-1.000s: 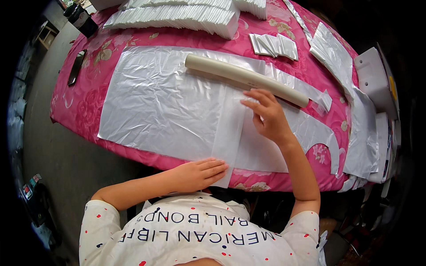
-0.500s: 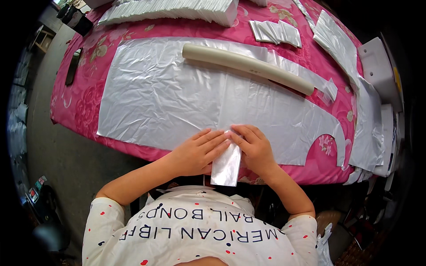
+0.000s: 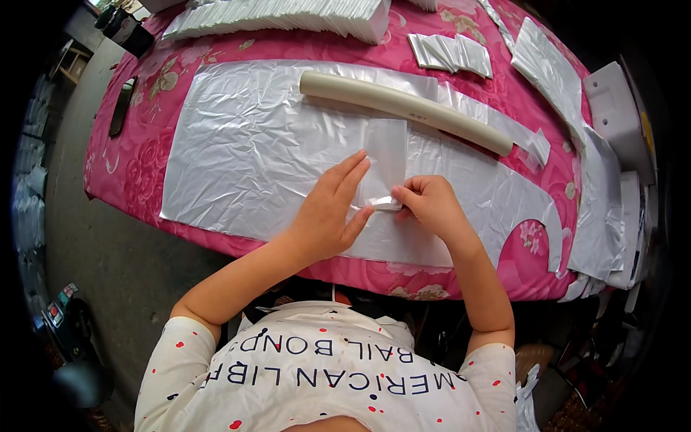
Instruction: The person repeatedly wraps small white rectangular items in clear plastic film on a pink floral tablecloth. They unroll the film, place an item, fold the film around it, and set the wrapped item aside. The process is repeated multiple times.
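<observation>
A translucent white folded plastic sheet lies on top of a larger silvery-white plastic sheet, its near edge turned up in a shiny narrow fold. My right hand pinches the near right corner of that fold between thumb and fingers. Along the left side of the folded sheet rests my left hand, fingers stretched out and thumb apart. The thumb tip is close to the near left corner; whether it presses on the plastic I cannot tell. Beyond both hands, a long beige tube lies across the large sheet.
A pink floral tablecloth covers the table. At the back stand a long row of folded white packets and a small fanned stack. A phone lies left, a dark jar behind it. White boxes flank the right edge.
The narrow folded strip that hung over the near table edge is gone from there; folded plastic now lies farther in. Both hands moved away from me and apart, the right now pinching a corner.
</observation>
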The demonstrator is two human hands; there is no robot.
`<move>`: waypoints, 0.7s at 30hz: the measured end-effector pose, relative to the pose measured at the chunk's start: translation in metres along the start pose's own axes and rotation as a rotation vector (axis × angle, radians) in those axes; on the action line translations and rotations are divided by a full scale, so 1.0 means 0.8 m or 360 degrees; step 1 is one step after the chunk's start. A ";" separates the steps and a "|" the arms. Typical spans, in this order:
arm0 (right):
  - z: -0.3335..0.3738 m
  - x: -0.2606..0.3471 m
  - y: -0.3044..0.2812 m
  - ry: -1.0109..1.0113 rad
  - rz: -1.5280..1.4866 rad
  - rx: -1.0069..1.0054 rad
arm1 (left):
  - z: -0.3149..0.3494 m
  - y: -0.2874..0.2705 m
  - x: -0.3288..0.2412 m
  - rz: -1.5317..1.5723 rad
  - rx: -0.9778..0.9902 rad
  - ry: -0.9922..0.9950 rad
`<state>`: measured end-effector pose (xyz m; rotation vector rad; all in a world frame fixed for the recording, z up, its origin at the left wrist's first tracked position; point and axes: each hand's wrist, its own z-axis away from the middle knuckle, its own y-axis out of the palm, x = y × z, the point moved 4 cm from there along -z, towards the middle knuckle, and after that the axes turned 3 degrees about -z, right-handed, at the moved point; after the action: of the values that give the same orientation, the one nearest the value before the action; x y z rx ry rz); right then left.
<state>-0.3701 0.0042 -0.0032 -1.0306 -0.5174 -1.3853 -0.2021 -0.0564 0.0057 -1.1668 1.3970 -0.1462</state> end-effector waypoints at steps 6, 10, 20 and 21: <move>-0.003 -0.004 0.001 0.0111 -0.0104 -0.0003 | 0.017 0.045 -0.009 -0.0552 0.0406 0.0146; 0.012 0.005 0.004 -0.0313 0.0371 -0.0376 | 0.017 0.047 -0.004 -0.0622 0.0428 0.0130; 0.007 0.012 -0.001 -0.1452 0.1137 -0.0267 | -0.007 0.021 0.003 -0.0565 0.0033 0.0456; 0.005 0.014 -0.003 -0.1440 0.1109 -0.0247 | -0.005 0.022 0.008 -0.0596 0.0011 0.0529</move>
<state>-0.3695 0.0019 0.0090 -1.7538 -0.6104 -0.2924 -0.2130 -0.0540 -0.0098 -1.4367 1.4453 -0.6330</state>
